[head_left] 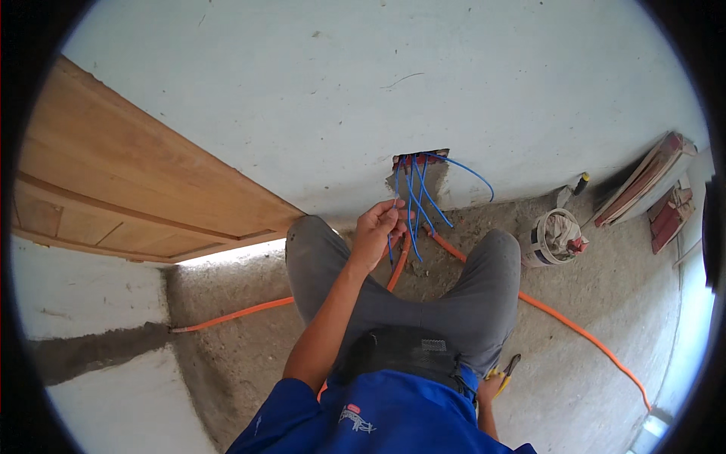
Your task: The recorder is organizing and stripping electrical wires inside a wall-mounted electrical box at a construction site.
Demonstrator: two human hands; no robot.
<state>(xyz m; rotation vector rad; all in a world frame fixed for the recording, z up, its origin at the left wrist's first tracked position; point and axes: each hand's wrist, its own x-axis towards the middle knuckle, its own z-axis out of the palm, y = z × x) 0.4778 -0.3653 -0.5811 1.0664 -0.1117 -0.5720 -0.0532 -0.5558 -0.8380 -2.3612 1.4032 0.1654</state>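
Observation:
My left hand (376, 236) is raised in front of the wall, with thumb and fingers pinched on a thin blue wire (397, 181). That wire comes out of a rectangular hole (408, 160) cut low in the wall. Several other blue wires (432, 198) spread from the same hole, some hanging beside my fingertips and one curving off to the right. Down by my right hip, my right hand (488, 390) is closed around yellow-handled pliers (508, 369). Their dark jaws point up and away from me. My body partly hides that hand.
Orange conduit (575, 325) runs over the rough floor on both sides of my legs. A wooden door (136, 166) stands at the left. At the right are a white bucket (535, 246) of crumpled material, a yellow-and-black handled tool (581, 182) and stacked reddish boards (643, 181) against the wall.

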